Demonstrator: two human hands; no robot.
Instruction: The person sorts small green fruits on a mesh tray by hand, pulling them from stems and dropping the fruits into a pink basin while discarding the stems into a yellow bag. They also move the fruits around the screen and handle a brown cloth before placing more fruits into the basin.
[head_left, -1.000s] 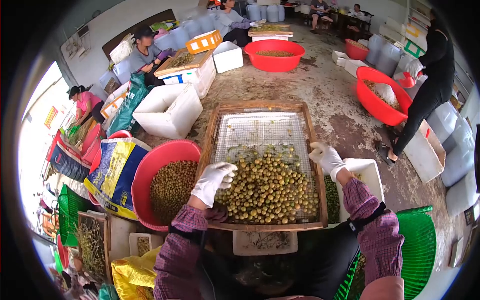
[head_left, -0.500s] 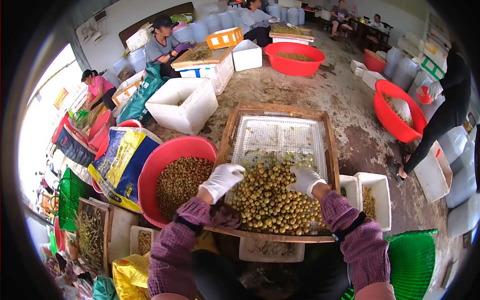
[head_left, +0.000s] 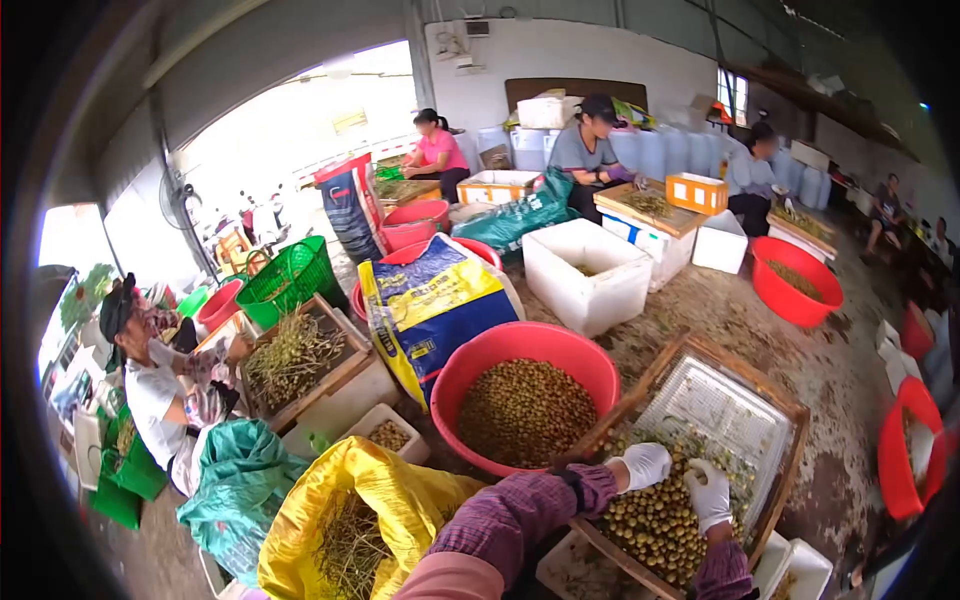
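Small round fruits (head_left: 640, 528) lie heaped in front of me on the wire mesh (head_left: 712, 410) of a wooden frame (head_left: 748, 376). They are mostly yellowish tan, some with a greener cast, and they crowd together over the near part of the mesh. Toward the far side the heap thins into a scatter of green and brownish bits, and beyond that the mesh is mostly bare, with something white showing through it.

My left hand (head_left: 645, 465), in a white glove, is at the left edge of the heap. Its fingers are turned away from view, so I cannot tell whether they are spread or closed on anything. My right hand (head_left: 709, 495), gloved the same way, is just beside it, over the heap, with the fingers bent down toward the fruits; whether it grips any I can't make out, since the fingertips are small and blurred here.

To the left of the frame is a red tub (head_left: 515, 342) holding more round fruits, which look browner. Nearer me is a yellow sack (head_left: 405, 500) with thin stalks inside.
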